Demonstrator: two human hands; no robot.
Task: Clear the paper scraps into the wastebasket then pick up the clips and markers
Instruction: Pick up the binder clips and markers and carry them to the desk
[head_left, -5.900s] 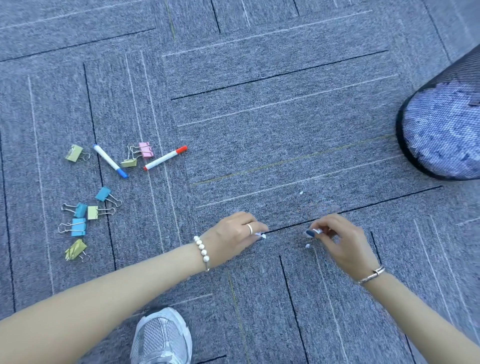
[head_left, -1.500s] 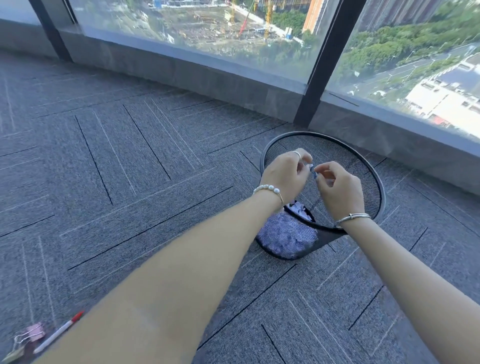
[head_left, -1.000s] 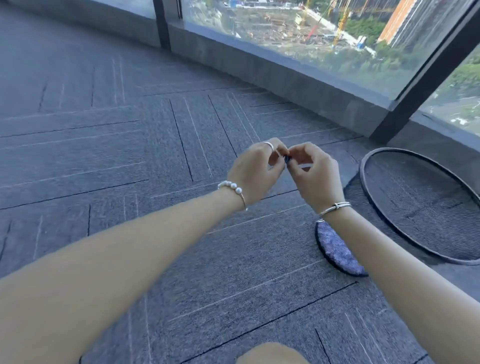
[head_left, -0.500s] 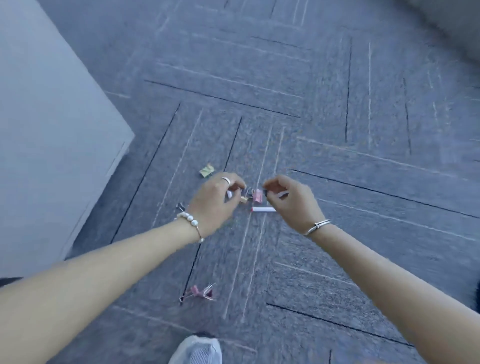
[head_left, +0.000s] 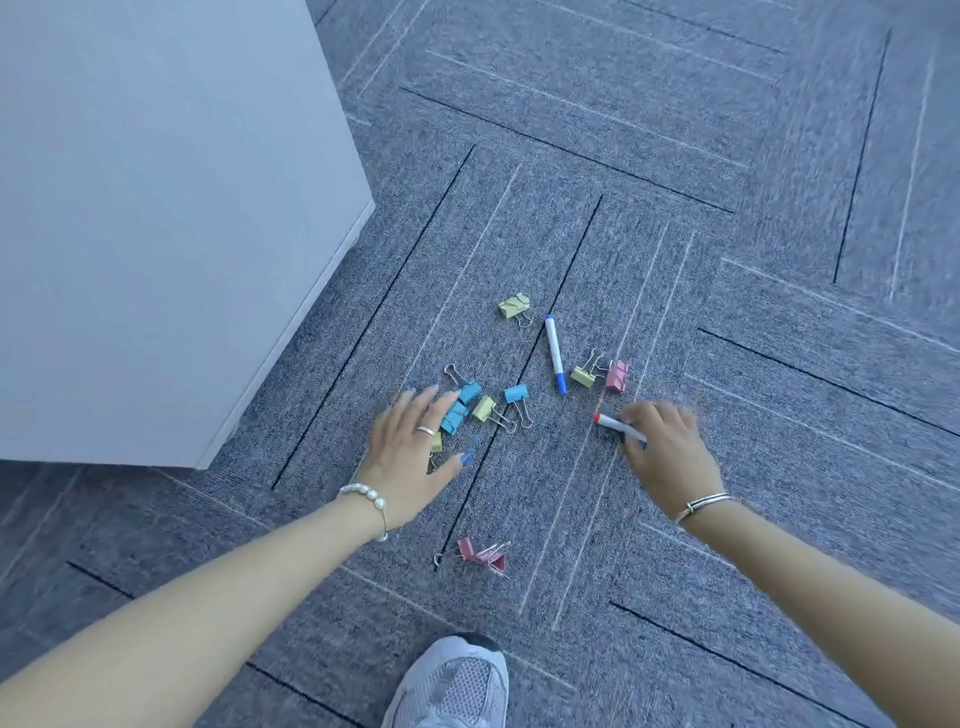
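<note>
Several coloured binder clips lie scattered on the grey carpet. My left hand (head_left: 410, 457) is spread open over the blue clips (head_left: 460, 408), with a yellow clip partly hidden under its fingers. My right hand (head_left: 665, 449) curls its fingers round the red-capped white marker (head_left: 610, 423), whose red tip points left. A blue-capped marker (head_left: 555, 353) lies between the hands, farther off. Beside that marker are a yellow clip (head_left: 583, 375) and a pink clip (head_left: 617, 375). Another yellow clip (head_left: 514, 306) lies beyond, and pink clips (head_left: 480, 553) lie near my foot. The wastebasket is out of view.
A large white cabinet or box (head_left: 156, 218) stands at the left, its corner close to my left hand. My grey sneaker (head_left: 452, 686) is at the bottom middle. Grey carpet (head_left: 753, 260) stretches away to the right and beyond.
My view has swung from the wastebasket by the window back down to the clips. My hands have parted: the left spread over the blue clips, the right closed on the red marker.
</note>
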